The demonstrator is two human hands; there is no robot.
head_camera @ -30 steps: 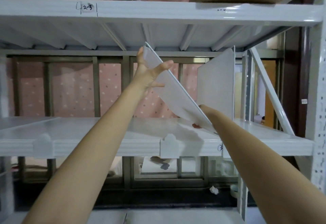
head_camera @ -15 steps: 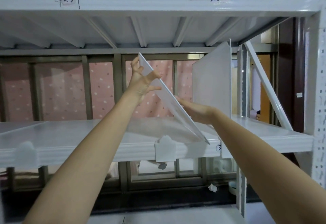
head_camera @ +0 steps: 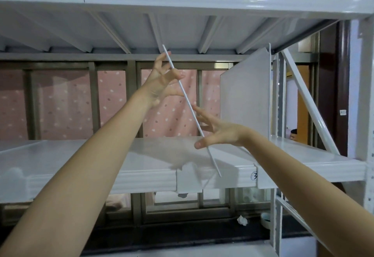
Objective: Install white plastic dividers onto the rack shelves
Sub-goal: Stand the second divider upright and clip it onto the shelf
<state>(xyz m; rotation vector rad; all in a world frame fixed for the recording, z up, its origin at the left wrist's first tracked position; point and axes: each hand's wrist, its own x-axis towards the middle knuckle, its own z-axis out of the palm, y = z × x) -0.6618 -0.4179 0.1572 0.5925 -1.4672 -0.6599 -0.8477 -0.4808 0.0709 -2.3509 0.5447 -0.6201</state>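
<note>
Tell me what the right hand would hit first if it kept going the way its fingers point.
Probably the tilted divider itself: the right hand points up-left with fingertips already at its edge. Depth is unclear.

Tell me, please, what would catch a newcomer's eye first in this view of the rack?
The eye lands on the thin white divider, seen edge-on and tilted between the two shelves. The left hand grips it near the top, and the right hand grips it lower down. To the right, another divider stands upright on the lower shelf.
</note>
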